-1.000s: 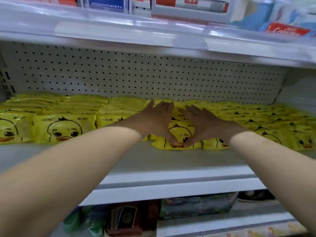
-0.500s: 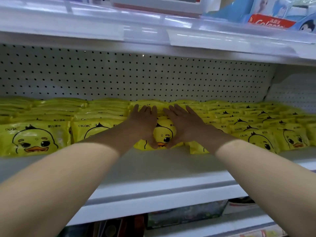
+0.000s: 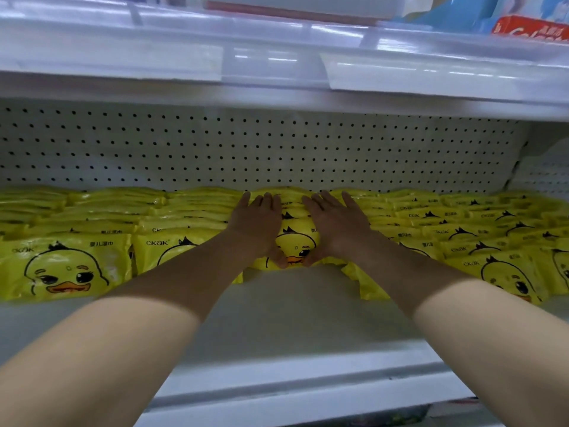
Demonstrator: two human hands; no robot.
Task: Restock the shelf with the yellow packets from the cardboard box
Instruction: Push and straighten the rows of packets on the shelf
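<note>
Fingers straight, left hand [image 3: 257, 226] and right hand [image 3: 335, 224] press the 9 and 3 o'clock sides of the middle stack of yellow packets [image 3: 296, 241], thumbs on its front face. The stack sits on the shelf [image 3: 277, 322], with more rows at 9 and 3 o'clock.

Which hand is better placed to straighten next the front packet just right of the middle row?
Probably the right hand: that packet lies directly under its forearm. The left hand rests on the other side of the middle row and would cross over.
</note>
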